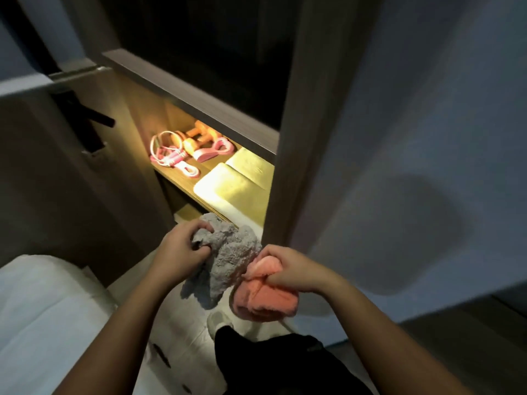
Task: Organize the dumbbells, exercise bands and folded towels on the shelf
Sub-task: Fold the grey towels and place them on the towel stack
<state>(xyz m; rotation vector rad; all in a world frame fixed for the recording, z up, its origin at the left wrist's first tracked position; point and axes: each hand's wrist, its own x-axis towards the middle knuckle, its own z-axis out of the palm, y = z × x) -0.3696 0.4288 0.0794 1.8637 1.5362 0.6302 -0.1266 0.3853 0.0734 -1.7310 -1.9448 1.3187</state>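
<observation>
Just below the lit shelf (177, 174), the left hand (178, 252) has its grip bunched around a grey towel (231, 252). The right hand's (288, 270) grip clutches a pink towel (265, 296) beside it.

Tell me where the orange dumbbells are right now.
In the head view, the orange dumbbells lie at the back left of the lit shelf, between the pink exercise bands, left of the folded towels.
</observation>
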